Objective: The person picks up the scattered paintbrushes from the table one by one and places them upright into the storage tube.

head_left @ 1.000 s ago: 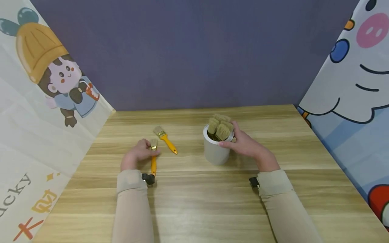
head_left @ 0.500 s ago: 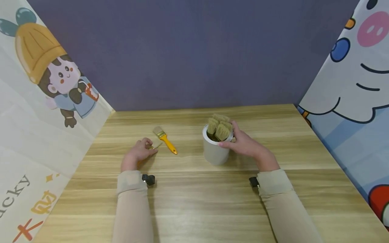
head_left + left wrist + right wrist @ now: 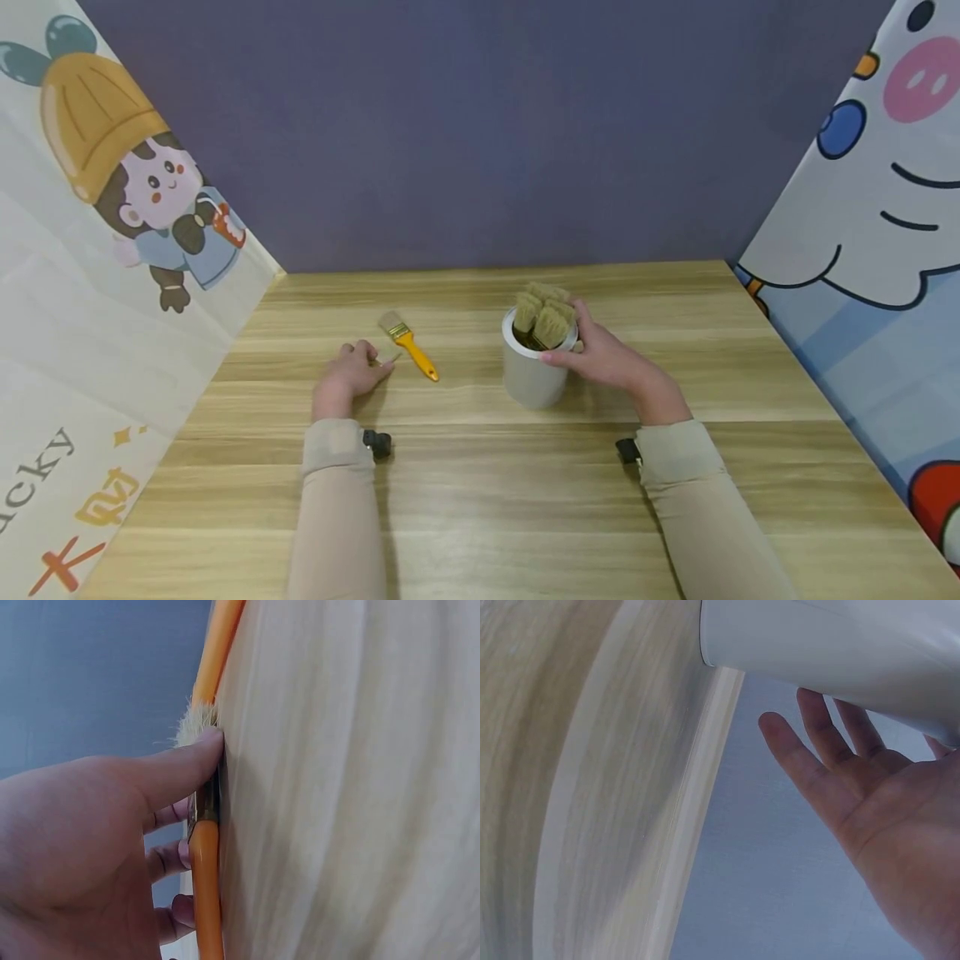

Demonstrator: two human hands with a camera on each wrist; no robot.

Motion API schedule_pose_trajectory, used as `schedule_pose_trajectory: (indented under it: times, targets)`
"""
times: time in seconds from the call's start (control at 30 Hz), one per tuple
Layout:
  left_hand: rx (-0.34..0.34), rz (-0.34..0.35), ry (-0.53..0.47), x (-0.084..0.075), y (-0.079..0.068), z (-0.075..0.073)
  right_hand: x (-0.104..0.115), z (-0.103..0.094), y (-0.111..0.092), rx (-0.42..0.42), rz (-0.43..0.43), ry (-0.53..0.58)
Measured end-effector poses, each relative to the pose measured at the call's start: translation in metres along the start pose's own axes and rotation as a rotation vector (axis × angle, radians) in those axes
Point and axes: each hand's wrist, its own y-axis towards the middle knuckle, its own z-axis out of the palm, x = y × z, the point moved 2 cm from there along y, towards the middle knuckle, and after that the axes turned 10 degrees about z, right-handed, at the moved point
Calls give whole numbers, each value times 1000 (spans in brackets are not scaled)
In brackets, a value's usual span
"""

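Observation:
In the head view my left hand point(image 3: 354, 369) is low over the wooden table, with only a little of its paintbrush showing. The left wrist view shows thumb and fingers pinching this paintbrush point(image 3: 205, 801) near its metal band, its orange handle running along the fingers. Just right of that hand, a second yellow-handled paintbrush point(image 3: 408, 346) lies at a slant. My right hand point(image 3: 606, 354) holds the rim of a light grey cylindrical pot point(image 3: 534, 379), its thumb at the near side. Several brushes point(image 3: 551, 323) stand in the pot with their bristles up; their handles are hidden inside.
The wooden tabletop point(image 3: 495, 500) runs back to a dark blue-grey panel point(image 3: 495, 142). Printed cartoon sheets stand along the left point(image 3: 67, 292) and right point(image 3: 885, 250) sides.
The paintbrush at my left hand has turned from lying lengthwise beside the fingers to mostly hidden under them. The left hand has shifted slightly right. My right hand and the pot stay put.

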Motion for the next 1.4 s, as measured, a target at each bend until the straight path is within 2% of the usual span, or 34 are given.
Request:
schedule_pose_trajectory:
  times: [0.13,0.3,0.43,0.57,0.7,0.8,0.87,0.97,1.1,1.23,1.4]
  targets:
    - [-11,-18,4,-1,0,1,-1,0,1,-2,5,-1]
    - [-40,3,-7,0,-3,1,-3,3,2,-10,21,-14]
    - [-132,41,-15,-10,-12,-13,-4,5,2,-12,16,-39]
    - [-280,126,-94,-41,-22,-47,-3,4,1,-22,7,-25]
    - [-451,242,-279,-84,-39,-81,-3,2,0,-24,-2,-7]
    - [-564,324,-411,-119,-55,-96,-3,1,0,-21,-10,-6]
    - [-622,380,-482,-142,-66,-100,-3,1,0,-19,-10,-8]
    - [-678,489,-533,-175,-76,-97,-3,0,2,-15,-13,-3]
    - [-663,614,-506,-208,-77,-83,-3,-1,2,-21,-36,7]
    - [-612,652,-402,-224,-66,-61,-4,0,2,-7,-40,18]
    - [-570,641,-288,-229,-51,-38,-5,1,2,11,-33,27]
